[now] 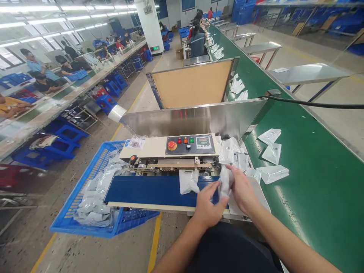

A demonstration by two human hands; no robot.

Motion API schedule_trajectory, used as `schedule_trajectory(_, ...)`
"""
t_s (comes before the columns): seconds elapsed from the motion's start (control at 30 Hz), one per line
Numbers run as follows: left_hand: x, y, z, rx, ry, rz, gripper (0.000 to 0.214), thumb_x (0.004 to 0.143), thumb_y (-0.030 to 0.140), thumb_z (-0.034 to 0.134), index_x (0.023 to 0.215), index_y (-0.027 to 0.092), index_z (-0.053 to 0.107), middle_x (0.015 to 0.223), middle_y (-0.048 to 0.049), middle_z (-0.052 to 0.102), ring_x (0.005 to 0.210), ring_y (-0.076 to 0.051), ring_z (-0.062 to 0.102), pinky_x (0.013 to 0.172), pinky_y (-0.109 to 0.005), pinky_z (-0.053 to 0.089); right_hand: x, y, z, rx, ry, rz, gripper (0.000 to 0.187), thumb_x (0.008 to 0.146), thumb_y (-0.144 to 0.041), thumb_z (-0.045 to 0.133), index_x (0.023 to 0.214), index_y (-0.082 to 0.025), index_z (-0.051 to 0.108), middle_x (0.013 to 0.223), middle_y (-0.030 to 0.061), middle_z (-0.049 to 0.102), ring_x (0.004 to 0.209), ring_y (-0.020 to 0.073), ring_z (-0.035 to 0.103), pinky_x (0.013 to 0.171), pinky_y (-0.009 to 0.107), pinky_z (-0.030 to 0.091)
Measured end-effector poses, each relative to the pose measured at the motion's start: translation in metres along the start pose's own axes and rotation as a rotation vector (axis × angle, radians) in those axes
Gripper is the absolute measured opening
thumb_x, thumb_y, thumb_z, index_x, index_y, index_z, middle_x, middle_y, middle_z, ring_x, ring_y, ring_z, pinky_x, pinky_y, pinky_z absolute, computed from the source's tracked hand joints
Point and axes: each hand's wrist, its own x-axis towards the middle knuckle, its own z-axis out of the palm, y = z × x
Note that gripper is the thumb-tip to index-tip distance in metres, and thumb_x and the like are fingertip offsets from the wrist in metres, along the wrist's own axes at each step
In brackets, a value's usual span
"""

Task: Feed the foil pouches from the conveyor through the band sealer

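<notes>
Both my hands hold one small clear plastic pouch [226,181] upright at the right end of the sealing machine's blue belt [142,191]. My left hand [207,206] pinches its lower edge, fingers closed. My right hand [241,189] grips its right side. Another white pouch [189,181] lies on the belt just left of my hands, its top under the sealing head. A loose pile of pouches [236,153] sits behind my right hand. The control panel [190,145] carries a red knob, small buttons and a digital display.
A blue crate [85,223] with several sealed pouches stands under the machine's left end. The green conveyor [313,170] runs along the right, with three pouches [271,153] on it. A black cable [313,103] crosses above. Other people work at benches far left and ahead.
</notes>
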Motion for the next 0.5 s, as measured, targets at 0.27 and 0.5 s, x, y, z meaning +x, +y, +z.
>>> schedule_trajectory(0.27, 0.024, -0.007, 0.024, -0.199, 0.183, -0.335, 0.045, 0.102, 0.055, 0.066, 0.1, 0.013, 0.083, 0.094, -0.0115, 0.083, 0.084, -0.024, 0.075, 0.078, -0.032, 0.059, -0.008, 0.008, -0.021, -0.08, -0.117, 0.022, 0.062, 0.072, -0.069, 0.093, 0.112, -0.022, 0.082, 0.106, 0.0092, 0.082, 0.099, 0.0281, 0.075, 0.088, 0.037, 0.061)
schedule_trajectory(0.5, 0.037, -0.034, 0.048, -0.237, 0.191, -0.531, 0.047, 0.088, 0.058, 0.077, 0.082, 0.013, 0.087, 0.075, -0.0062, 0.078, 0.072, -0.022, 0.068, 0.067, -0.029, 0.051, 0.019, 0.022, -0.056, -0.246, -0.025, 0.111, 0.053, 0.068, -0.069, 0.092, 0.072, -0.018, 0.078, 0.067, 0.0047, 0.069, 0.064, 0.0193, 0.063, 0.062, 0.031, 0.057)
